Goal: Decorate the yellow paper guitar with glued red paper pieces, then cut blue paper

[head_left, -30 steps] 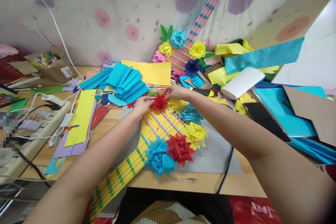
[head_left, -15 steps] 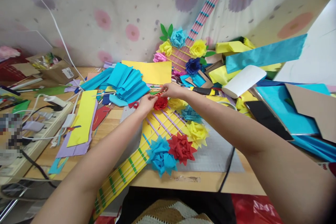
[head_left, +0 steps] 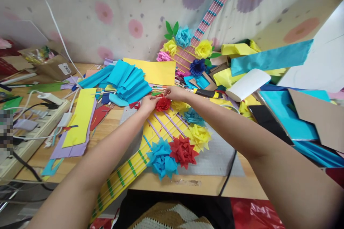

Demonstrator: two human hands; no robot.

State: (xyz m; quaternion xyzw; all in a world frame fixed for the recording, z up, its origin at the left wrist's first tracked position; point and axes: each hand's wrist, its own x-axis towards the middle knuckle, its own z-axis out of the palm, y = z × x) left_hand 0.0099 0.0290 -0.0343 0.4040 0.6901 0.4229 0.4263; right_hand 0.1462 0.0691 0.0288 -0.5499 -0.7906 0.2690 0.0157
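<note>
A yellow paper guitar (head_left: pixel 131 169) lies slanted across the table, with purple strips, pale strings and green bars on its neck. At the far edge of its body sits a red paper flower (head_left: pixel 163 104). My left hand (head_left: pixel 149 103) is closed in a pinch at the flower's far left edge. Just beyond the flower, my right hand (head_left: pixel 174 94) has its fingertips pressed together close to the left ones; what they pinch is too small to tell. Around the body are a blue flower (head_left: pixel 162 159), a second red flower (head_left: pixel 184 151) and a yellow flower (head_left: pixel 199 137).
Folded blue crepe paper (head_left: pixel 129 82) and a yellow sheet (head_left: pixel 156 71) lie behind my hands. A utility knife (head_left: pixel 206 93) rests right of them. A pink paper guitar (head_left: pixel 199 34) leans on the wall. Power strips with cables (head_left: pixel 45 128) are at left, a phone (head_left: pixel 268 123) at right.
My fingers have shifted slightly to the far side of the red flower, so more of it shows. The whole view has moved a little; the guitar stays in place.
</note>
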